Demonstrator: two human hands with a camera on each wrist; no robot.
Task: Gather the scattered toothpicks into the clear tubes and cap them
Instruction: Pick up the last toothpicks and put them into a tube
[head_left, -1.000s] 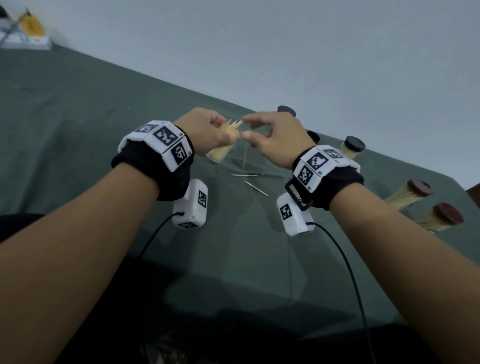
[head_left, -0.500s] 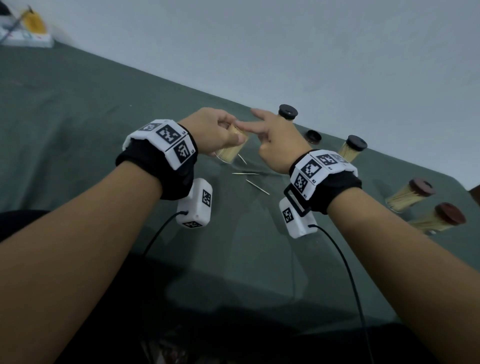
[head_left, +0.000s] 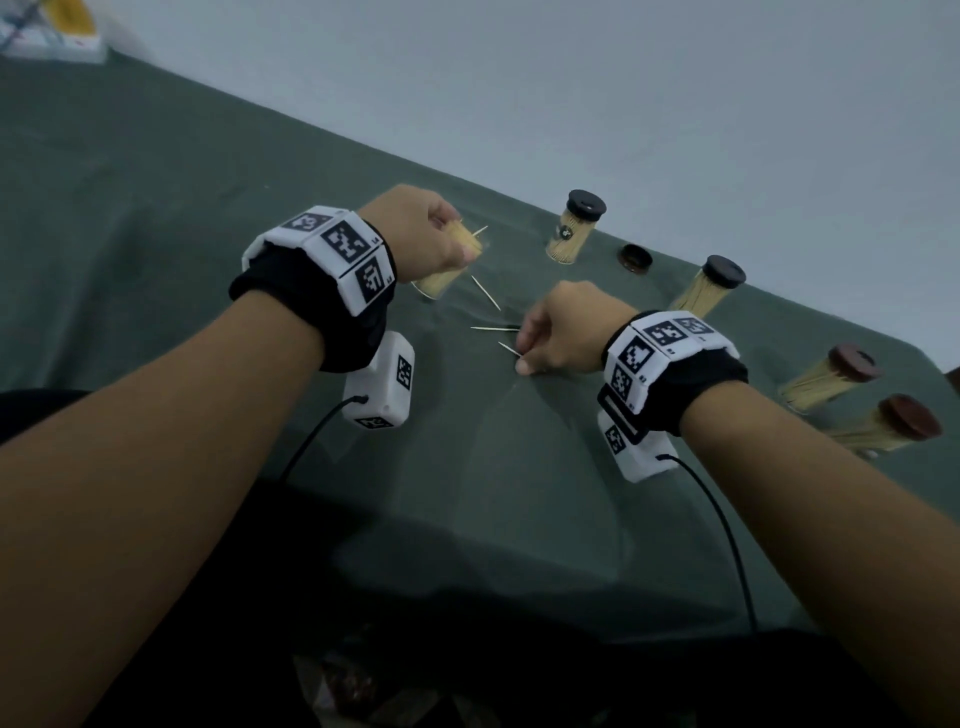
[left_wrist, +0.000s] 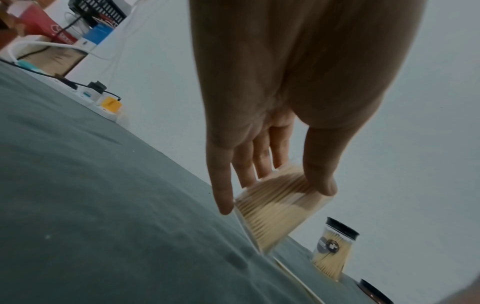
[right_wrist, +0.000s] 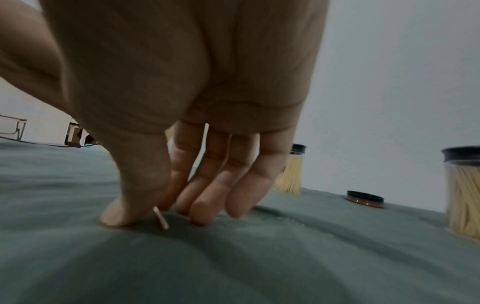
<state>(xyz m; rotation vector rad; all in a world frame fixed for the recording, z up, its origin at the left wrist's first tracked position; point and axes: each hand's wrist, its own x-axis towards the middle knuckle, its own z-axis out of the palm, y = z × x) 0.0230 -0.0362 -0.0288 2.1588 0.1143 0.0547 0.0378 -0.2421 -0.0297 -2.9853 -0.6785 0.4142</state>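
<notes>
Pinching a loose toothpick (head_left: 508, 348) beside the open tube (head_left: 451, 260), the right hand (head_left: 558, 332) should lift level; left hand (head_left: 423, 234) grips that tube.

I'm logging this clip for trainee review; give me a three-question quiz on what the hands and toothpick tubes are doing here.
1. True or false: the left hand holds an uncapped tube of toothpicks.
2. What is the right hand doing? A) capping a tube B) pinching a loose toothpick on the green cloth C) resting idle
3. How many capped tubes show in the head view?

Key: 1 true; 2 B; 3 four, two with black caps and two with brown caps. A loose cap lies between the black-capped ones.
</notes>
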